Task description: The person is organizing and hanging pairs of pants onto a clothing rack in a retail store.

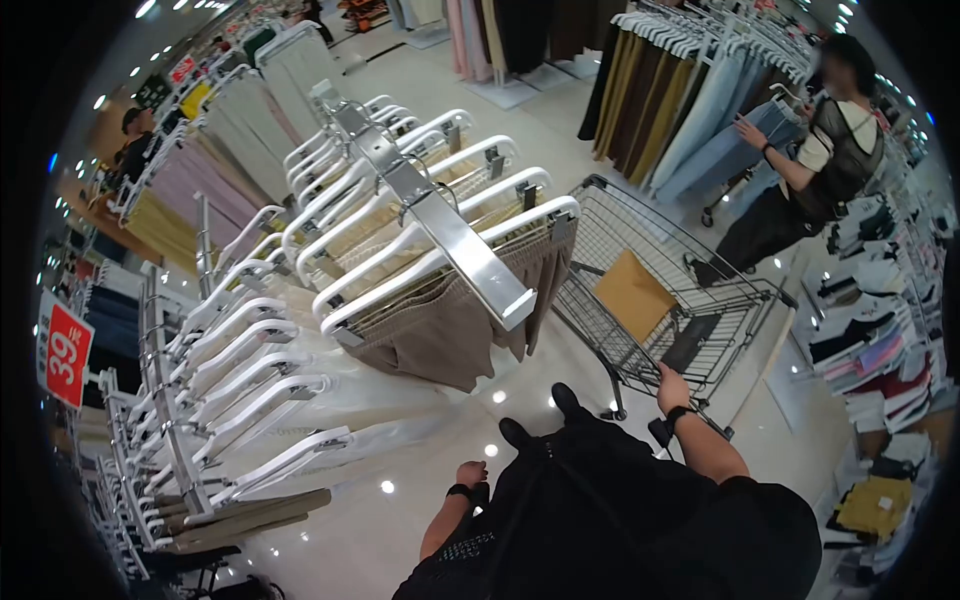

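Observation:
My right hand [674, 388] is closed on the near edge of a wire shopping cart [735, 300], by its handle. A flat tan item [634, 296] lies in the cart. Low at my left side hangs my left hand [473, 474], its fingers curled in and too small to make out clearly; it touches no garment. Ahead of it, taupe shorts [425, 335] hang from white hangers on a metal rail [440, 220]. White garments [340, 400] hang on another rail to the left.
A person [835, 150] at the upper right touches jeans [735, 150] on a rack. Folded clothes [860, 340] line the right side. A red sign [66, 352] is at the far left. Another person [137, 140] stands at the upper left.

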`<act>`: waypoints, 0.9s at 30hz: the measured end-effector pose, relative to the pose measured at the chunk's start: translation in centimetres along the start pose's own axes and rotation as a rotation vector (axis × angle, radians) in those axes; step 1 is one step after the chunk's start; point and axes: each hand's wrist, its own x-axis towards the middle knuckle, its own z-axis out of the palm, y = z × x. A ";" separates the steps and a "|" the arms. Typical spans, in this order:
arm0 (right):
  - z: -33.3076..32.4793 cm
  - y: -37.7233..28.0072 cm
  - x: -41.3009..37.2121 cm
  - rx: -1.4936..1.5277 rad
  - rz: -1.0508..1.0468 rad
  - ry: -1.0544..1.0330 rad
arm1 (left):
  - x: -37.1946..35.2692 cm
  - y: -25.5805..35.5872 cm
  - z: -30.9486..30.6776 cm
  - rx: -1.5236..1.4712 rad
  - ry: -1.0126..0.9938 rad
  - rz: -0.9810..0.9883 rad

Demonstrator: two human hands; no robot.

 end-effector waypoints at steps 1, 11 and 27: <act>-0.1 -0.3 0.3 -0.032 0.026 -0.009 | 0.5 -0.7 -0.1 0.011 -0.023 -0.001; -0.7 -2.6 1.7 -0.114 0.001 -0.045 | 1.0 0.6 -3.4 0.131 0.050 0.046; -14.3 10.1 3.1 0.131 -0.089 0.270 | -6.5 3.1 7.2 0.002 -0.005 0.027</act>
